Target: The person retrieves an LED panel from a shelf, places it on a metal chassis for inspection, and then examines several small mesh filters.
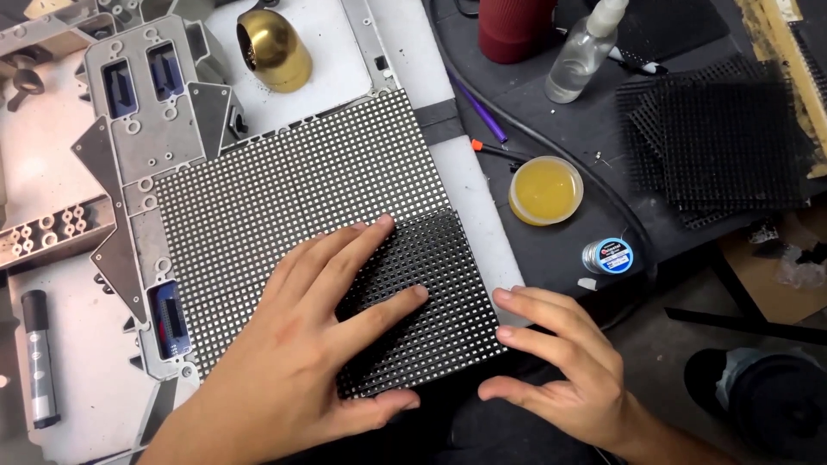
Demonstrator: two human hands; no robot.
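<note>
A large panel of small square dots (pixel 293 185) lies on a grey metal frame (pixel 164 129). Over its near right corner sits a black plastic grid cover (pixel 435 297). My left hand (pixel 301 344) lies flat on this cover, fingers spread across its left half, thumb along its near edge. The fingertips of my right hand (pixel 560 362) touch the cover's right edge and near right corner. Neither hand grasps anything.
Several more black grid covers (pixel 724 142) are stacked at the right. A tub of yellow paste (pixel 545 190), a blue-labelled spool (pixel 608 255), a clear spray bottle (pixel 584 53), a dark red cylinder (pixel 515 27), a brass dome (pixel 274 50) and a grey marker (pixel 39 357) lie around.
</note>
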